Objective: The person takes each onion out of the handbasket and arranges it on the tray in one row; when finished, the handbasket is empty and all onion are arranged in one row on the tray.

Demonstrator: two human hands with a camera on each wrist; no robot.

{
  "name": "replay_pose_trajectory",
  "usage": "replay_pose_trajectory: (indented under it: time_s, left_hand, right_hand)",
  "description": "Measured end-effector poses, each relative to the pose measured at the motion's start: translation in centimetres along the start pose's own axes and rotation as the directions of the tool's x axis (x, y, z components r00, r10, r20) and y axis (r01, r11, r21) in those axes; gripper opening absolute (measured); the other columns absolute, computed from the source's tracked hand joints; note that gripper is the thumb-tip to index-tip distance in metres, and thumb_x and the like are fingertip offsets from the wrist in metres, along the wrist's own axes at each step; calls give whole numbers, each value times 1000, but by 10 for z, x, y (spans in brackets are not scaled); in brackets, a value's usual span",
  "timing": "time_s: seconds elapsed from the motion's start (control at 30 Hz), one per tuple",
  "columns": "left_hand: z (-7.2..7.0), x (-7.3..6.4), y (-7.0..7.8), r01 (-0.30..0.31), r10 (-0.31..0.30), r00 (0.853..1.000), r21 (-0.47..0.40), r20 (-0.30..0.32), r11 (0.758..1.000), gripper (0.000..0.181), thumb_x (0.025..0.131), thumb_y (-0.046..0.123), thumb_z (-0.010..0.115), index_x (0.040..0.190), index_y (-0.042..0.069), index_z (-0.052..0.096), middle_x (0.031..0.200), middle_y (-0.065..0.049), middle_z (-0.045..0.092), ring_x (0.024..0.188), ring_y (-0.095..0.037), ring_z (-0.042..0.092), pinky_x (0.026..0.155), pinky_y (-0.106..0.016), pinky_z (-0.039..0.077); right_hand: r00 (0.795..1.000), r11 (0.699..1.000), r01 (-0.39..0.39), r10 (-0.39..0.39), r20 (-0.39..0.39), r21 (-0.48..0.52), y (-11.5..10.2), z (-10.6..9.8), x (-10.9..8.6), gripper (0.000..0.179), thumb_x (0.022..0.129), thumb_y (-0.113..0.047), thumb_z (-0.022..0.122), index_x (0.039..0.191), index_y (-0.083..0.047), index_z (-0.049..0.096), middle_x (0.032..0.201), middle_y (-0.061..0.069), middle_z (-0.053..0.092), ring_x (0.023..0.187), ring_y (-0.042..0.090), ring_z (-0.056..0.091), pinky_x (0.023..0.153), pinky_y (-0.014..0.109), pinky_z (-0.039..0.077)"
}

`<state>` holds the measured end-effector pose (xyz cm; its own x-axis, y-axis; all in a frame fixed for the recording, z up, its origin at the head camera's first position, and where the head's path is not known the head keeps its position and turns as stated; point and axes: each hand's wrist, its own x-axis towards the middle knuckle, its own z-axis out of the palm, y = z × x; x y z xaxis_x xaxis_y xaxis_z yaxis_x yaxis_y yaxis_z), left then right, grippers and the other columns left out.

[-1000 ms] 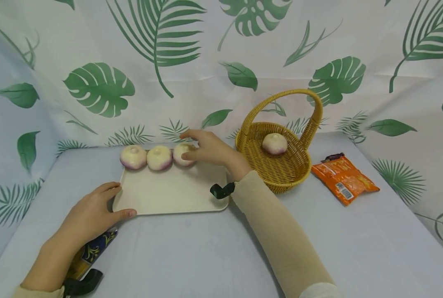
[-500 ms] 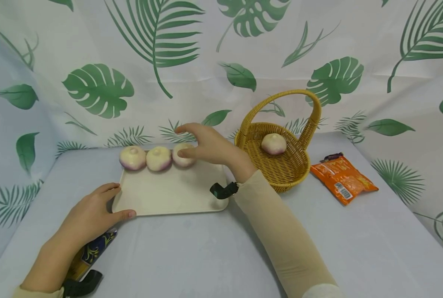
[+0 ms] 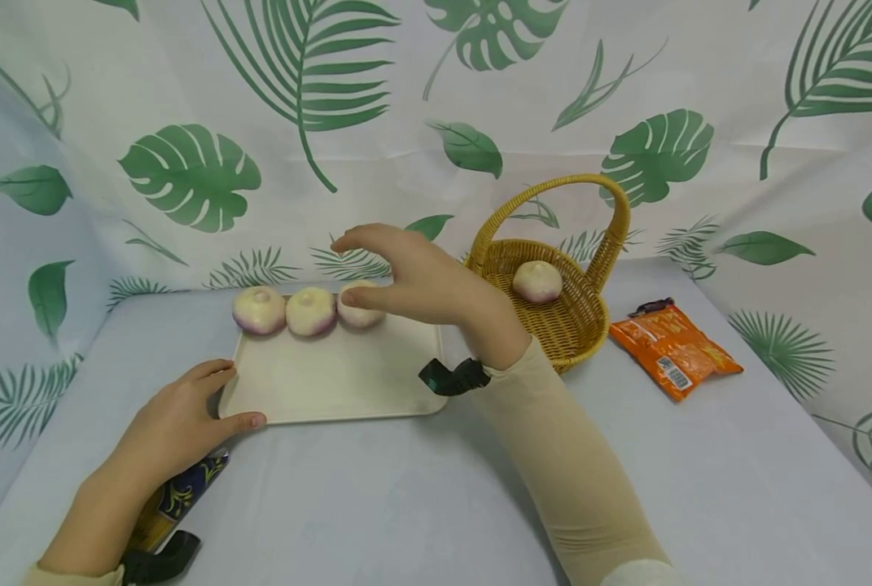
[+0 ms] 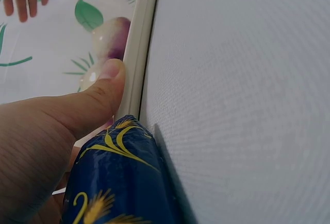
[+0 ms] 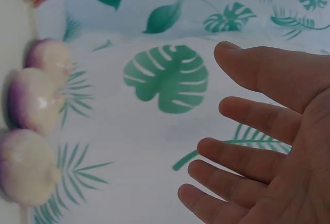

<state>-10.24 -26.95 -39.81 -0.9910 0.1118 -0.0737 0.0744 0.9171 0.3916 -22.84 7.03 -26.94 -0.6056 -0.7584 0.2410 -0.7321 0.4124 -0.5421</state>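
Three white-and-purple onions, a left one [image 3: 259, 310], a middle one [image 3: 311, 311] and a right one [image 3: 360, 304], sit in a row along the far edge of a cream tray [image 3: 333, 378]. My left hand [image 3: 179, 423] holds the tray's near left corner, its thumb along the front rim. Above the right onion, my right hand [image 3: 428, 281] hovers with fingers spread and nothing in them. In the right wrist view the onions lie apart from its fingers. A further onion [image 3: 537, 282] is inside the yellow wicker basket [image 3: 563, 330].
An orange snack packet [image 3: 676, 350] lies right of the basket, whose tall handle [image 3: 615, 236] arches upward. Under my left forearm is a dark blue and gold packet [image 4: 121, 177]. Leaf-printed cloth [image 3: 377, 98] stands behind the table.
My right hand has risen and drawn back to the right, away from the right onion, with its fingers spreading. The left hand stays at the tray corner.
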Motion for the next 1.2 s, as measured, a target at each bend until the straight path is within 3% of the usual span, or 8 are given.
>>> replay_pose_trajectory:
  time_s: [0.2,0.6,0.73,0.97,1.2]
  left_hand:
    - [-1,0,1,-6,6,1000,3,-4,1000,110,88,70,83,152,-14,52,161,-34,46,145,-62,44,111,-78,41]
    - [0,1,0,-13,13,1000,11,-5,1000,111,88,71,82,152,-15,52,161,-34,46,144,-62,44,111,-78,41]
    - [0,1,0,-15,15,1000,10,-8,1000,111,88,71,82,152,-15,53,160,-35,46,144,-62,44,111,-78,40]
    - [0,0,0,-14,15,1000,15,-7,1000,112,87,71,82,153,-15,52,160,-35,47,144,-62,44,111,-78,41]
    - [0,0,0,-12,13,1000,14,-5,1000,112,88,72,82,153,-14,52,160,-35,46,144,-62,44,110,-78,41]
  right_hand:
    - [999,1000,20,-20,-26,-3,-18,-15,-14,59,105,-36,75,155,-8,60,162,6,54,154,16,43,127,28,31]
    - [982,995,92,-96,-164,-30,-33,-45,-46,56,103,-29,80,151,-7,63,158,5,58,151,13,46,125,32,36]
    - [978,998,58,-57,-201,-1,-35,-56,-58,56,102,-30,81,151,-10,64,158,-1,58,150,10,47,121,35,43]
    - [963,996,54,-34,-267,69,-31,-75,-77,51,101,-16,81,149,-9,66,153,-1,63,146,14,53,125,36,39]
    - [939,989,-17,67,-339,148,-23,-91,-96,50,100,-11,81,148,-10,68,149,-1,66,142,19,58,124,36,42]
